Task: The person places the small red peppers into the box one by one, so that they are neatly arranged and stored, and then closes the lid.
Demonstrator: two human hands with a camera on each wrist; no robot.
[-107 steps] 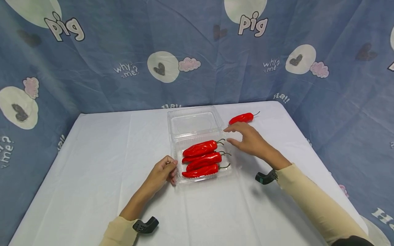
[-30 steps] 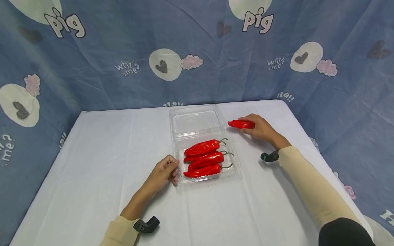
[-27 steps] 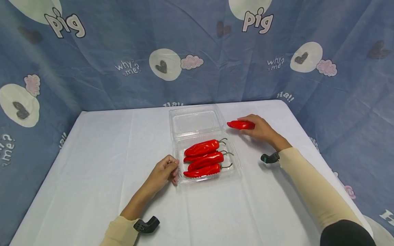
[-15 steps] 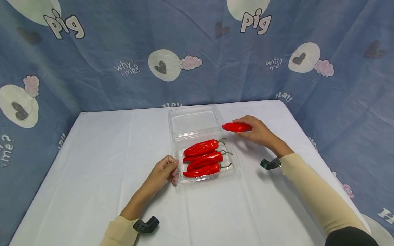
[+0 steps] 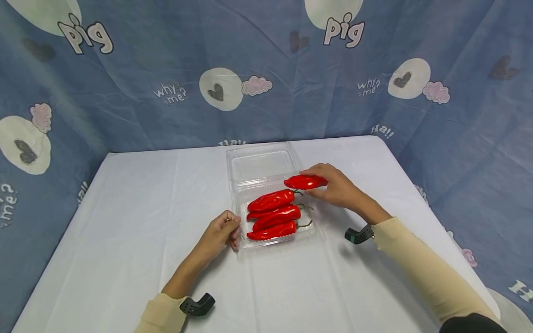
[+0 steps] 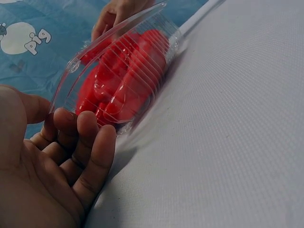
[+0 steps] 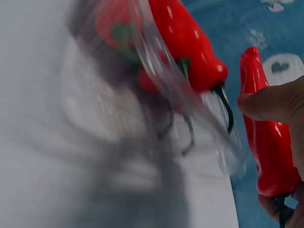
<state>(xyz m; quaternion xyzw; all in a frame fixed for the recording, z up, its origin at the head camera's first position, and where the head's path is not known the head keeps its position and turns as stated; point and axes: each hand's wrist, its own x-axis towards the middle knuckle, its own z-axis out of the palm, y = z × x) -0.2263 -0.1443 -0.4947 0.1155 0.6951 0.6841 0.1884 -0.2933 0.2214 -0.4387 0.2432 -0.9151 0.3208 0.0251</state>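
A clear plastic clamshell box (image 5: 266, 245) lies with its lid (image 5: 264, 163) folded back, away from the person. Several red peppers (image 5: 272, 200) with green stems lie stacked in its base. My left hand (image 5: 218, 233) pinches the box's left rim between thumb and forefinger; the other fingers (image 6: 93, 164) curl loosely beside the wall. Held by my right hand (image 5: 335, 187) is another red pepper (image 5: 304, 181), its tip pointing left over the far right part of the base. In the right wrist view, the thumb (image 7: 268, 102) presses that pepper's side and its stem hangs down.
A white cloth (image 5: 125, 231) covers the table, with a blue printed curtain (image 5: 166, 55) behind and at the sides. Dark wrist devices (image 5: 197, 305) sit on both forearms. The box's rear lid stands close to the table's back edge.
My right hand has gripped the pepper lying right of the lid, lifted it and brought it left and nearer, over the box. The left hand has stayed at the rim.
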